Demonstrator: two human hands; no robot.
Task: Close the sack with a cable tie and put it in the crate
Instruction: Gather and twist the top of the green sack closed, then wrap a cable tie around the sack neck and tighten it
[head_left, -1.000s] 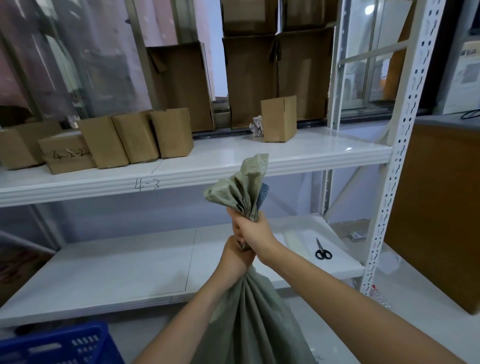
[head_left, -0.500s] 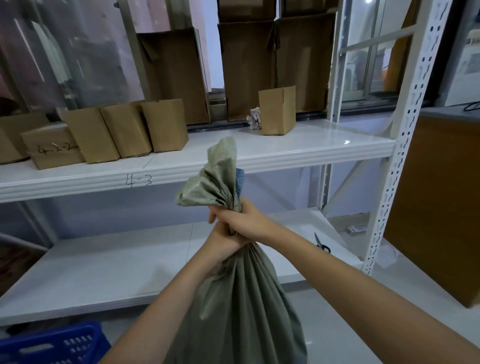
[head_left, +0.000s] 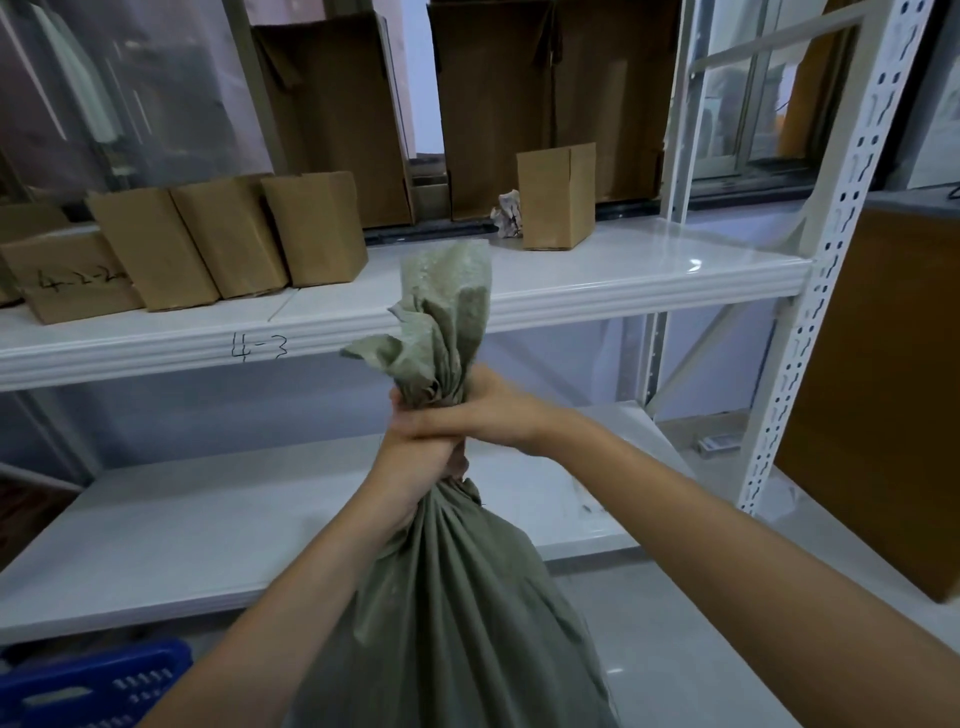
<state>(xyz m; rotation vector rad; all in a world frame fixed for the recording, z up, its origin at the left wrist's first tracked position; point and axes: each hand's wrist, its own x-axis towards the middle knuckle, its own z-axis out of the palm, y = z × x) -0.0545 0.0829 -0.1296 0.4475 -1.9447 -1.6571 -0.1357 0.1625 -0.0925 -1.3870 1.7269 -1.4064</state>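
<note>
Sack (head_left: 457, 613): grey-green woven cloth, neck gathered and bunched; body hangs below the hands, loose mouth flares up above them.

Right hand (head_left: 488, 410): uppermost on the neck, fingers curled round the gathered cloth, forearm entering from lower right.

Left hand (head_left: 415, 467): directly under the right and touching it, gripping the neck from the near side, forearm entering from lower left. The finger detail is partly hidden by the right hand.

Cable tie: none can be made out at the neck.

Crate (head_left: 93, 686): blue plastic, slotted wall, well below and to the left of the hands at the picture's corner; apart from the sack.

Upper shelf (head_left: 649, 280): white, beyond and above the hands, front edge marked "4-3".

Lower shelf (head_left: 182, 530): white, behind the hands at their level.

Boxes (head_left: 228, 239): brown cardboard, leaning in a row on the upper shelf, up and left of the hands; one box (head_left: 558, 197) stands upright up and right of them, with crumpled paper (head_left: 509, 214) just beside it.

Upright (head_left: 826, 249): white perforated post, well right of the hands.
</note>
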